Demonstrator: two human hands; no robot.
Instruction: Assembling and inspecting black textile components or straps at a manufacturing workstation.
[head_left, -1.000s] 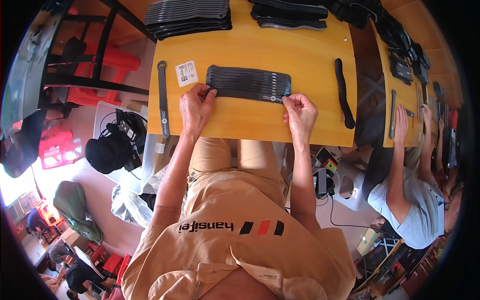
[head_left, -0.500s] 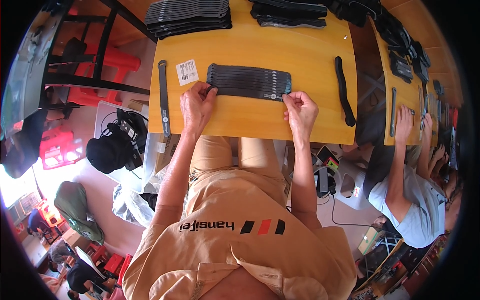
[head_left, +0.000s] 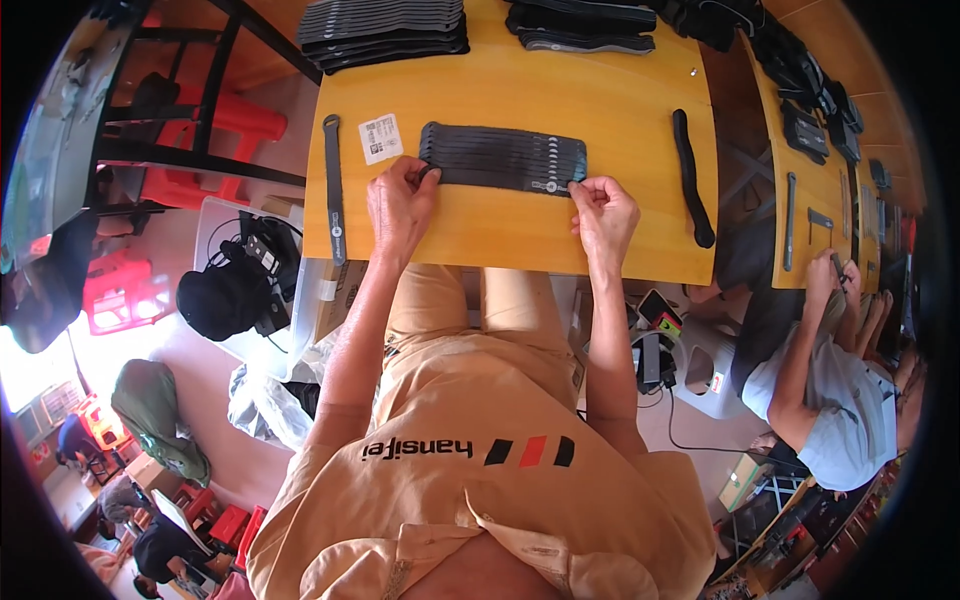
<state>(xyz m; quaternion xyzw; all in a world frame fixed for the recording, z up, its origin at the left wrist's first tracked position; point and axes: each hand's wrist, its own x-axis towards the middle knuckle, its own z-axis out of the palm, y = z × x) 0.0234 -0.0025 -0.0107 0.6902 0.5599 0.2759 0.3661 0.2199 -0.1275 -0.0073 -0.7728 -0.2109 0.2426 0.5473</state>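
Observation:
A flat row of black straps (head_left: 505,157) lies side by side on the yellow wooden table (head_left: 520,230). My left hand (head_left: 400,198) pinches the left end of the nearest strap. My right hand (head_left: 603,212) pinches its right end. Both hands rest on the tabletop at the row's near edge. A small white label card (head_left: 380,138) lies just left of the row, above my left hand.
One black strap (head_left: 333,190) lies along the table's left edge, another (head_left: 692,178) lies to the right. Stacks of black straps (head_left: 385,25) sit at the far edge. A person in a grey shirt (head_left: 835,390) works at the neighbouring table (head_left: 815,170). Red stools (head_left: 215,120) stand left.
Both hands have stayed at the ends of the strap row; the right hand has shifted slightly inward along the near edge.

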